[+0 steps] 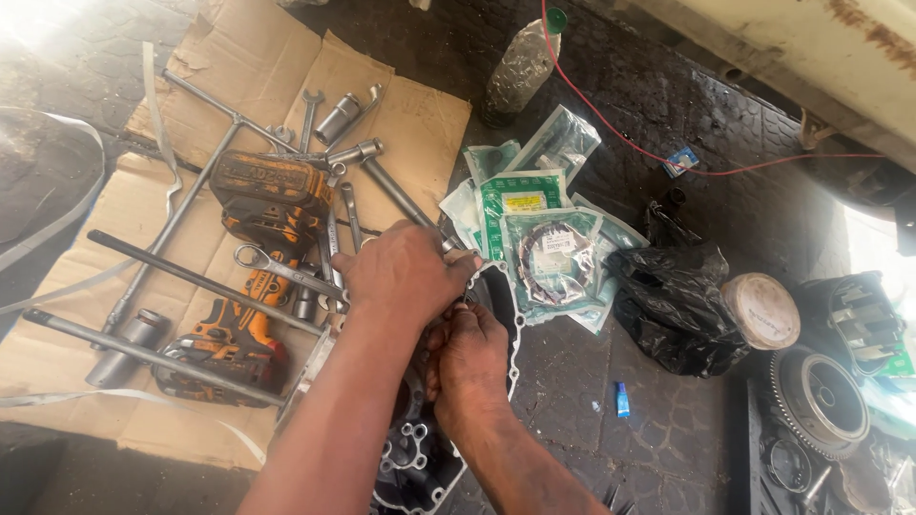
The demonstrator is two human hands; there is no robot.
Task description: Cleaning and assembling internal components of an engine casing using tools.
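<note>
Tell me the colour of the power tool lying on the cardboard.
Orange and black, grimy: the power tool on the cardboard, seen best in the head view.

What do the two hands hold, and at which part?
Both the left hand and the right hand grip the engine cover at its upper edge.

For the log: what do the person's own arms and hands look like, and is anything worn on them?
Both forearms are bare, with no sleeves in view. The left hand and right hand wear no gloves, and no watch, ring or wristband shows. Dark grime smudges the fingers and knuckles.
</note>
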